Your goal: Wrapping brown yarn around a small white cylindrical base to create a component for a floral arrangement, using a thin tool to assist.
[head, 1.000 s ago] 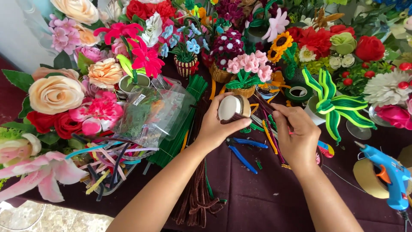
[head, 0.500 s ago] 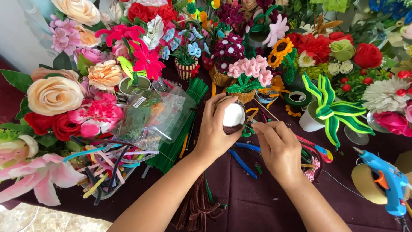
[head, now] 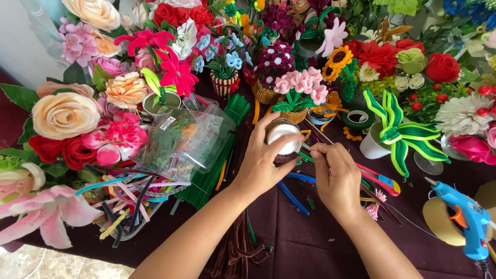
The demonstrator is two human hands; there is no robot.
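Left hand (head: 263, 165) wraps a small brown pot (head: 283, 138) with white filling. Right hand (head: 336, 178), fingers pinched narrow, touches its rim.

Bright even daylight, soft shadows, sharp focus (slight wide-angle bend at edges).

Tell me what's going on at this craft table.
A person's left hand holds up a small round pot with a white filling. The right hand pinches something thin beside the pot's rim; what it is cannot be made out. Around them lie green pipe cleaners, finished flowers and a blue glue gun.
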